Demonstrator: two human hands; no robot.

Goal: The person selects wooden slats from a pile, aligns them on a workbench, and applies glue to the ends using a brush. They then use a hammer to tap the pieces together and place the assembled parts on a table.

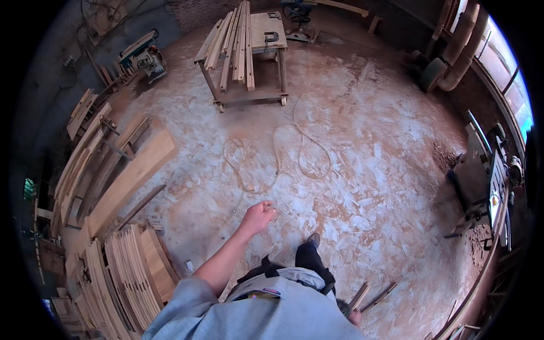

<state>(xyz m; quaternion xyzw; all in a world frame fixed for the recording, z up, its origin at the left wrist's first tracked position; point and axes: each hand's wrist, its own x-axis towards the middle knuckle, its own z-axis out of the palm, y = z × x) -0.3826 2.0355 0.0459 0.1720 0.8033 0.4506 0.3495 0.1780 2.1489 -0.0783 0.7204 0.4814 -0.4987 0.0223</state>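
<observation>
My left hand [259, 217] hangs in front of my body above the dusty floor, its fingers loosely curled in with nothing seen in them. Low at my right side, my right hand [355, 317] is partly hidden by my body. Its fingers are closed by the end of a narrow wooden strip [358, 296], which it seems to hold. A second, darker strip [379, 296] runs alongside; whether the hand grips that one too is hard to see. My shoe [314, 239] shows on the floor ahead.
Ahead stands a wheeled cart [252, 97] loaded with long boards [233, 45] and clamps. A cord or hose [317, 175] loops across the floor. Stacked planks [126, 275] and a wide board [136, 175] line the left. Machinery [490, 181] stands right, a saw [148, 61] far left.
</observation>
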